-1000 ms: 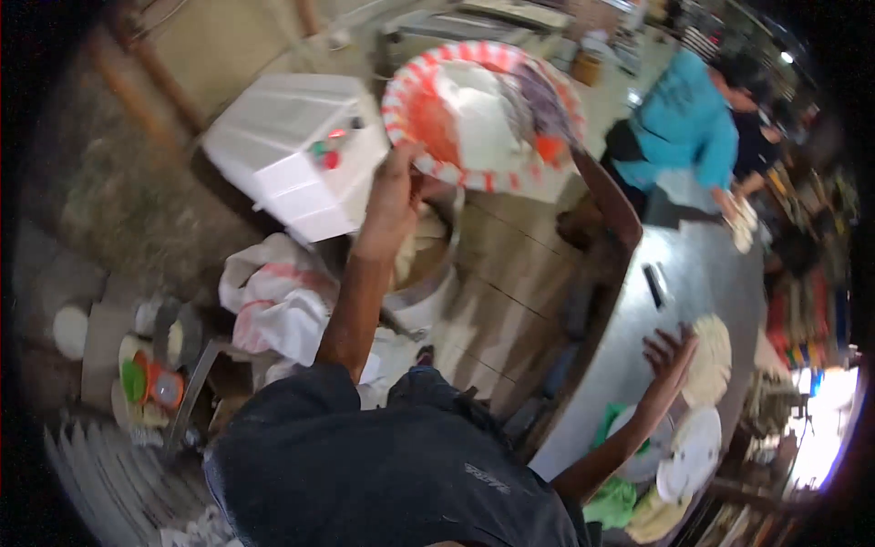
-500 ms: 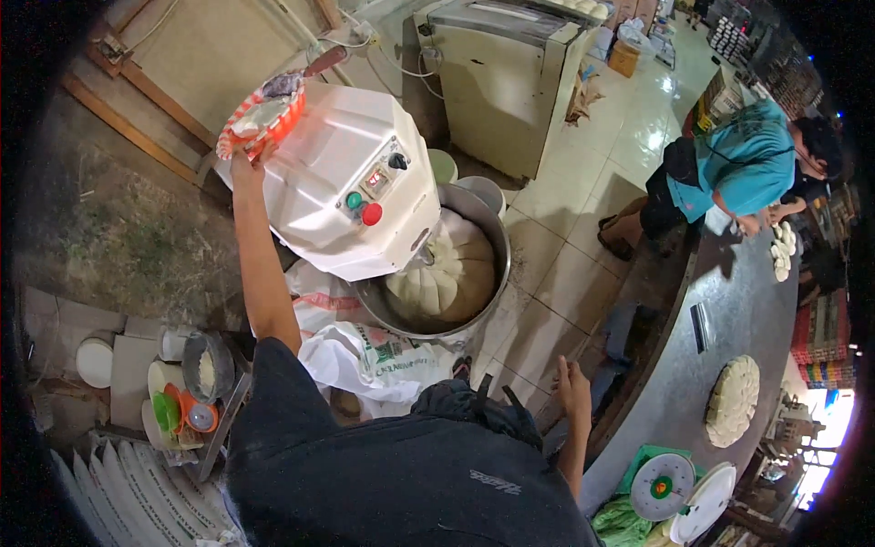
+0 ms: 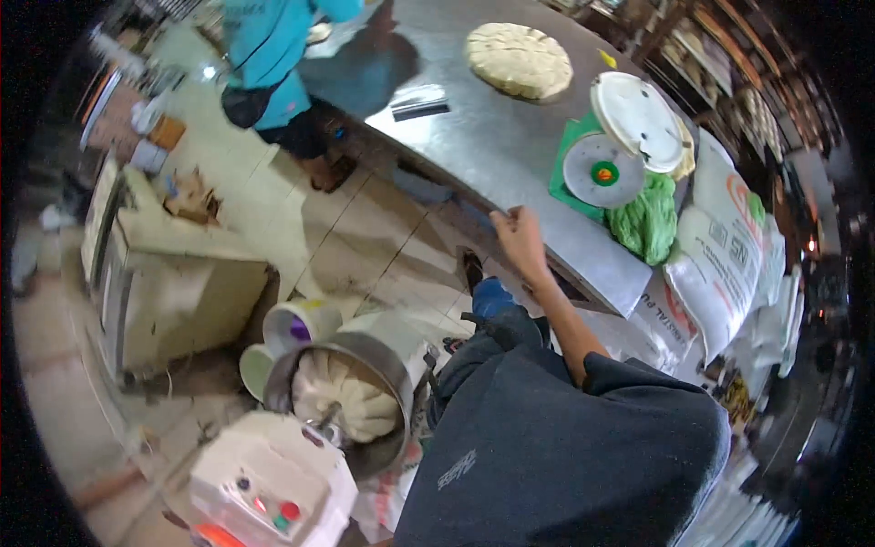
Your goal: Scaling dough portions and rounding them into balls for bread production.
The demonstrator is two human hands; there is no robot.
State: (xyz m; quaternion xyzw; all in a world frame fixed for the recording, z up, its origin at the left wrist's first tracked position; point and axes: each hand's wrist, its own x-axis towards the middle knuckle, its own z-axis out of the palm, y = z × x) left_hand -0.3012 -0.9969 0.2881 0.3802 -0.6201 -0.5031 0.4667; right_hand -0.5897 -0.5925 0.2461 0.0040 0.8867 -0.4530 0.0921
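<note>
My right hand point(image 3: 521, 239) hangs by the near edge of the long metal-topped table point(image 3: 492, 150), fingers curled in and nothing visible in them. Whether it touches the edge I cannot tell. My left hand is out of the picture. At lower left stands the white dough mixer point(image 3: 264, 465), with red and green buttons. Its steel bowl point(image 3: 399, 363) holds a large lobed mass of dough point(image 3: 342, 398) around the central tool. A bit of the orange basket point(image 3: 217, 536) shows at the bottom rim beside the mixer. A flat round of dough point(image 3: 519, 62) lies on the table.
On the table are a green dial scale point(image 3: 602, 173), a green plastic bag point(image 3: 645, 219) and a dark-and-silver flat bar point(image 3: 419, 103). White sacks point(image 3: 720, 260) stand at right. A person in teal point(image 3: 278, 64) is at the table's far left. Buckets point(image 3: 305, 321) and a cream cabinet point(image 3: 182, 301) flank the bowl.
My view has swung right, from the mixer toward the table. My left hand, earlier at the orange basket on the mixer, has left the picture. My right hand is now by the table edge.
</note>
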